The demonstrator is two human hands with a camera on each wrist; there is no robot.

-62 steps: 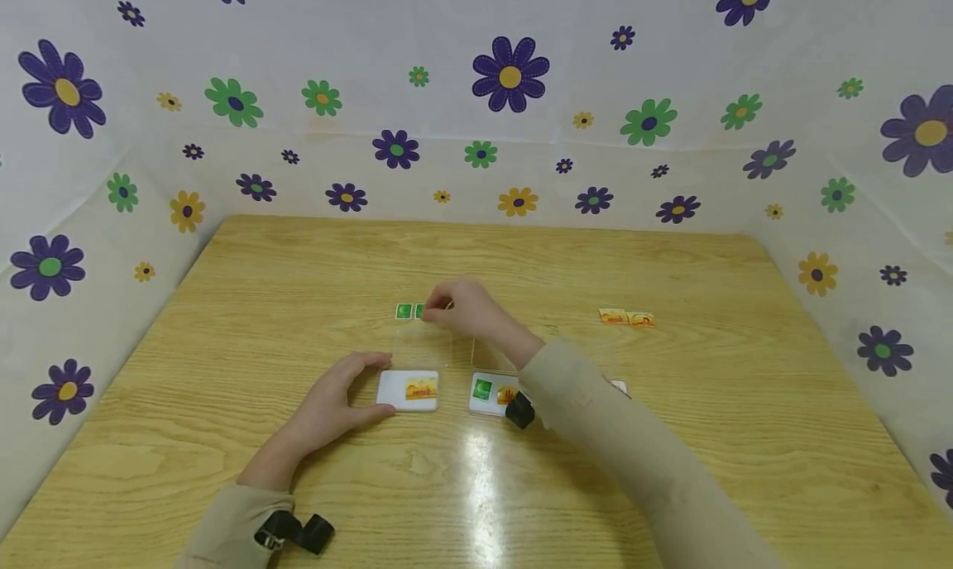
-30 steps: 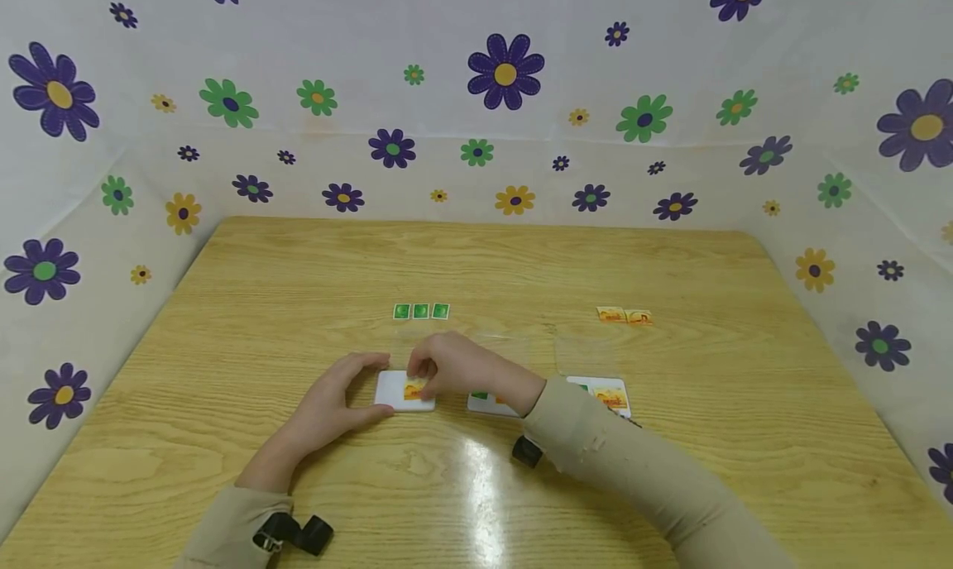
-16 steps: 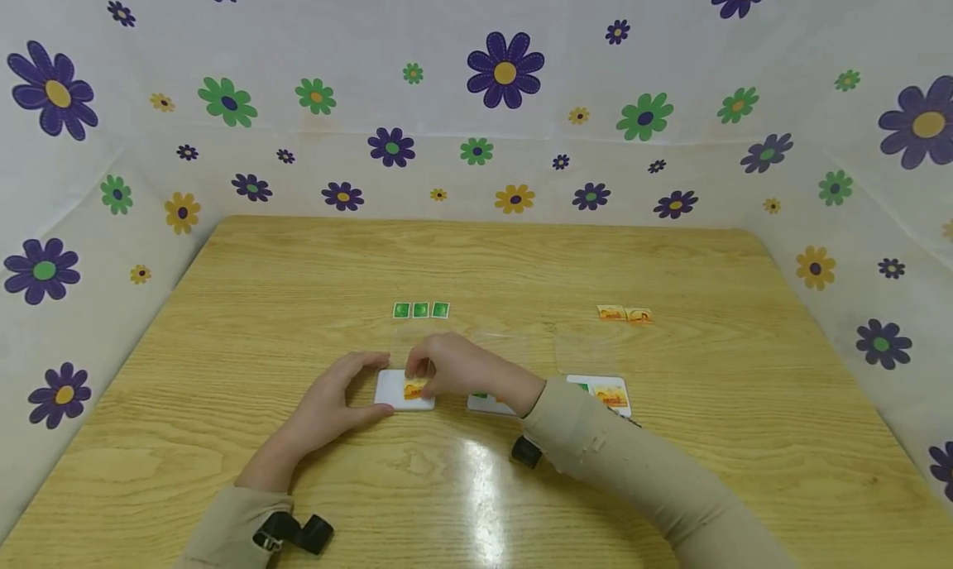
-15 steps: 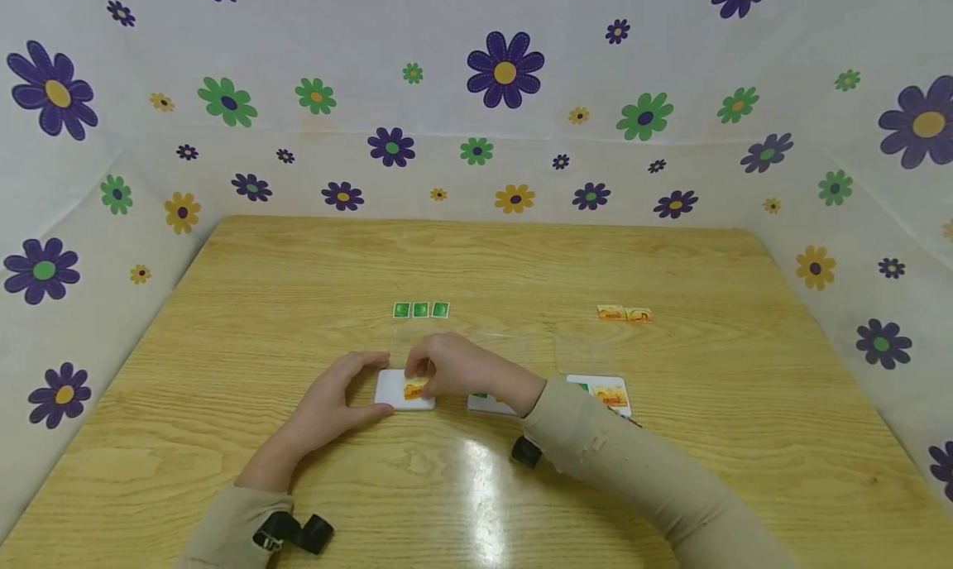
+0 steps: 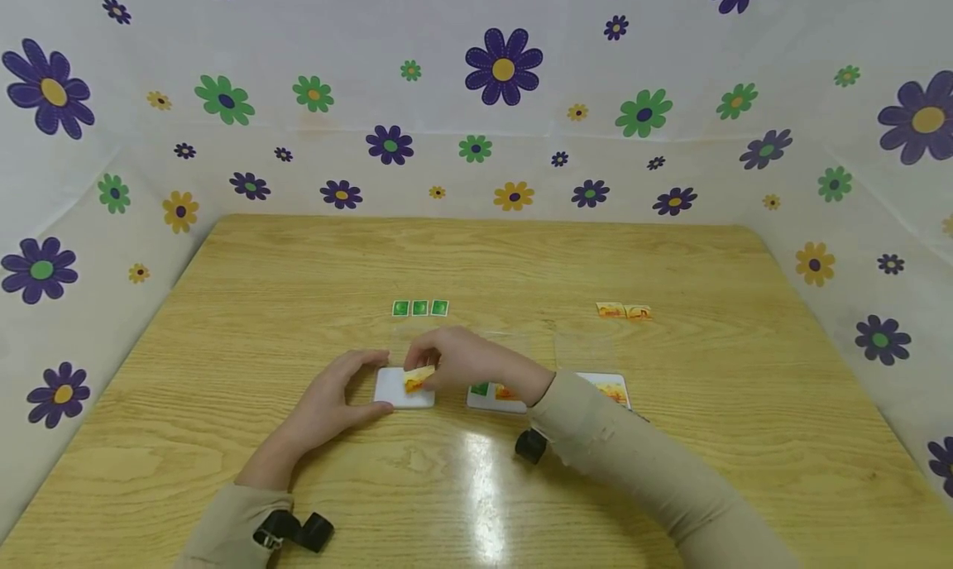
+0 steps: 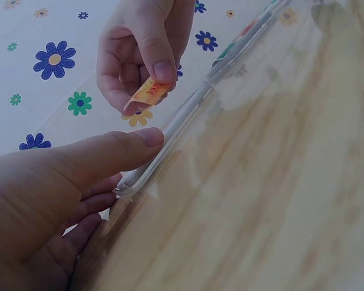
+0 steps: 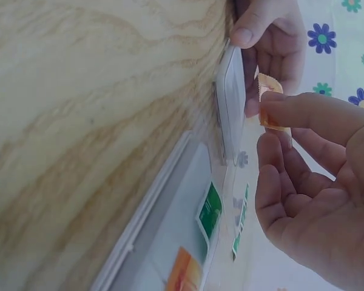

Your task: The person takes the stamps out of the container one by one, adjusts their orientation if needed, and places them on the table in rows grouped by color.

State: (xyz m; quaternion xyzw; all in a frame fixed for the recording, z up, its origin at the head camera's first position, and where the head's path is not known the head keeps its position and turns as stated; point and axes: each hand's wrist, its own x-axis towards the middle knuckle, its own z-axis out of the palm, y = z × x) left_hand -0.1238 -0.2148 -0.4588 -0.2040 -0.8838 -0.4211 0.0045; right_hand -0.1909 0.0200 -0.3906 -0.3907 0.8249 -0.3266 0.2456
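Where the head view blurs it, right hand (image 6: 139, 54) pinching orange sticker (image 6: 147, 94); left hand (image 5: 335, 399) gripping white card (image 5: 395, 394).

Flower-curtained tabletop booth (image 5: 476, 255)
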